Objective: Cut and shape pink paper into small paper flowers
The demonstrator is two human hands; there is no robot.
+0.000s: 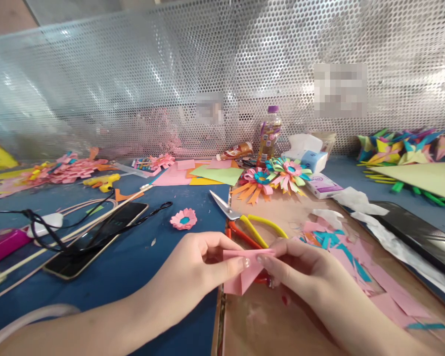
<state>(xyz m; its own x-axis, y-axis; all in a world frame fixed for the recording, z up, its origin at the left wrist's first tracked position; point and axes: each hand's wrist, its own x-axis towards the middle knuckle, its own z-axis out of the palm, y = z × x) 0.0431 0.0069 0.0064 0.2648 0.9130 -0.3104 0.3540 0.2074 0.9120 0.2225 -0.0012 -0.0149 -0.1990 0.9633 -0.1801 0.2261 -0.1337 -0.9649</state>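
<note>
Between both hands is a folded piece of pink paper (241, 277), held over the edge where the blue surface meets the brown board. My left hand (203, 264) pinches its left part, thumb on the near side. On the right, my right hand (300, 267) pinches the upper right corner between thumb and fingers. Scissors (237, 215) with yellow and red-orange handles lie just beyond, their lower handle partly hidden by the paper and hands. A small pink paper flower (184, 219) with a blue centre rests left of the scissors.
Pink and blue paper scraps (356, 267) lie right of my hands. A phone (96, 242) with cables and a yellow glue gun (103, 182) are at left. Behind stand coloured sheets (215, 174), finished paper flowers (291, 170), a bottle (269, 138) and a perforated metal panel (133, 89).
</note>
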